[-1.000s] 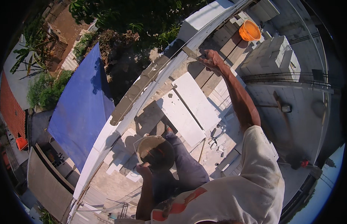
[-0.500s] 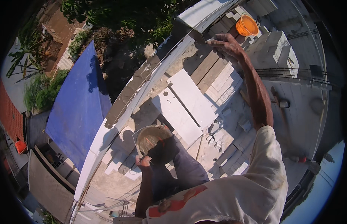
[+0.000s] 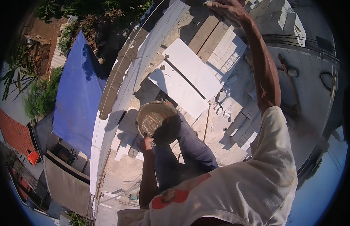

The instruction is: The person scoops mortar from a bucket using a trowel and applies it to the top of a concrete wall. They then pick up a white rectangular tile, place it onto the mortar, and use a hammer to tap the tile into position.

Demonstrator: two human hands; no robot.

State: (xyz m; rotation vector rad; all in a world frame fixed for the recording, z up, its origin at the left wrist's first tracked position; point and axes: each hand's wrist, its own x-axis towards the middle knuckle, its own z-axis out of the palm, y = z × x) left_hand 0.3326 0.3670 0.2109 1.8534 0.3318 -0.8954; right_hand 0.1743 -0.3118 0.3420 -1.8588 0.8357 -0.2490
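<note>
My left hand [image 3: 146, 145] grips the near rim of a round bucket [image 3: 171, 130] at my legs. Wet grey mortar [image 3: 154, 121] lies inside it. Along the top of the white block wall [image 3: 135, 75] runs a strip of grey mortar [image 3: 114, 84], with a thin taut string beside it. My right arm reaches far forward, and my right hand [image 3: 229, 11] is closed at the upper edge of the view, beyond the wooden planks. It holds a trowel, whose blade shows in the earlier view but is now mostly cut off by the picture's edge.
Two white boards [image 3: 195, 69] lie beside the wall, with wooden planks [image 3: 208, 35] beyond them. Block stacks [image 3: 227, 52] and broken bits [image 3: 220, 103] lie to the right, near a long-handled tool [image 3: 289, 81]. A blue tarp [image 3: 77, 98] and roofs [image 3: 15, 128] lie below, beyond the wall.
The view has shifted forward-down, so the orange bucket at the top right has left it. My right hand has moved up to the frame's edge. My left hand stays on the mortar bucket's rim.
</note>
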